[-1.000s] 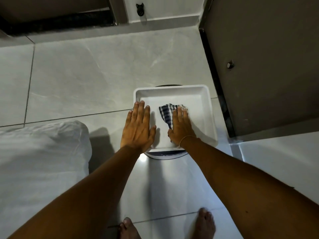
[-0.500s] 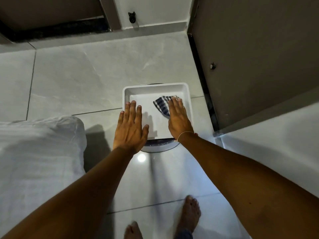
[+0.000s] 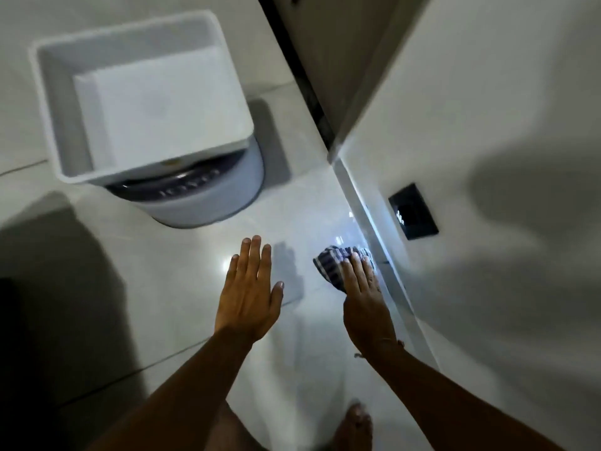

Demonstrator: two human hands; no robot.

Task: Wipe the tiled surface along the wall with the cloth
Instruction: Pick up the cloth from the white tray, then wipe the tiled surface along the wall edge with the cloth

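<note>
A: The cloth (image 3: 338, 260) leaves the white tray (image 3: 143, 102), upper left, for the tiled surface (image 3: 195, 288).

B: Right hand (image 3: 362, 297) presses it flat by the wall (image 3: 487, 125), centre right; left hand (image 3: 248, 294) spread, empty. Glossy tile may slip.

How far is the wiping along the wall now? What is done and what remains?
Done: the cloth is already down on the tiles at the foot of the wall. In hand: the right hand presses it flat beside the skirting, while the left hand hovers open over the tiles. Left: the strip nearer the foot and the strip past the tray. Cleanliness cannot be judged here.
</note>
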